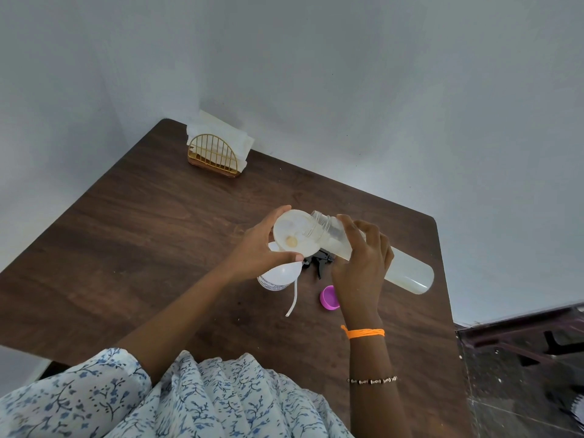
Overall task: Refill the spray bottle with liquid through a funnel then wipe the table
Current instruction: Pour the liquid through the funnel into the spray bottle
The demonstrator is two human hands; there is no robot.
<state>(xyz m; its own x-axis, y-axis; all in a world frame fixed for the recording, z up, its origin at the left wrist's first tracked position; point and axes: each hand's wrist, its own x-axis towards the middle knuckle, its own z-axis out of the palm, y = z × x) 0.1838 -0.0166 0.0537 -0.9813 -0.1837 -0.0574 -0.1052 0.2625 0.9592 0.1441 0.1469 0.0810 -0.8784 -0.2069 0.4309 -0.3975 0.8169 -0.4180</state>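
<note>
Nearest, a soft white sleeve printed with small blue sprigs drapes over the edge of the dark, wood-grained worktop. The right wrist carries a twisted orange thread and a thin beaded bracelet. Beyond them lies a round glossy purple cap on its side, near a thin white dip tube and a black trigger sprayer head.

The left hand curls its fingers round a wide, shallow, translucent white funnel, seated over the white spray bottle standing on the worktop. The right hand has its fingers clamped on a long, cloudy, cylindrical plastic refill bottle, tipped almost flat, its threaded clear mouth over the funnel's bowl. A small pale yellowish pool sits in the funnel.

In the far corner, against the plain grey wall, stands an arched gold wire napkin holder with white paper napkins.
</note>
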